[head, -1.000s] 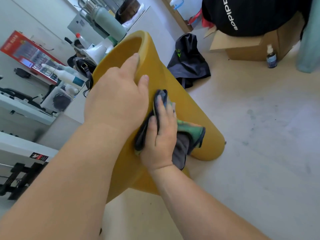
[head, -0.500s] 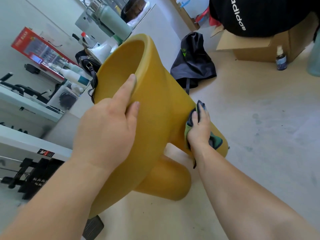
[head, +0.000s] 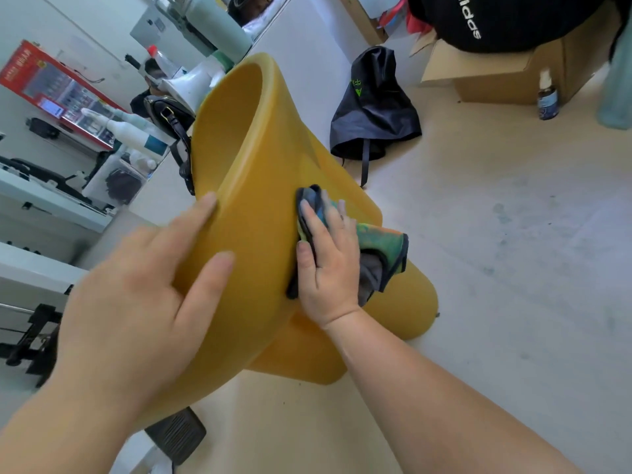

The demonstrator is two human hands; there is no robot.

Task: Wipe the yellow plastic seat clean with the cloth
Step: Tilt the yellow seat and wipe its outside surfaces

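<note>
Pressing crumpled green-dark cloth (head: 376, 241), fingers (head: 313, 220) straight, your R hand (head: 328, 268) sits mid-wall; yellow plastic seat (head: 260, 159) runs up-left; L hand (head: 136, 292) grips it.

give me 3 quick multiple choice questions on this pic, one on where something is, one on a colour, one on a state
1. Where does the bottle stand?
A on the floor by the box
B on a shelf
C inside a drawer

2. What colour is the bag on the floor?
A black
B red
C white

3. What is the right hand doing?
A pressing the cloth on the seat
B hanging idle
C holding the cloth in the air

Answers:
1 A, it stands on the floor in front of the box.
2 A, the fabric is black with a green mark.
3 A, its fingers lie over the cloth against the seat's side.
</note>
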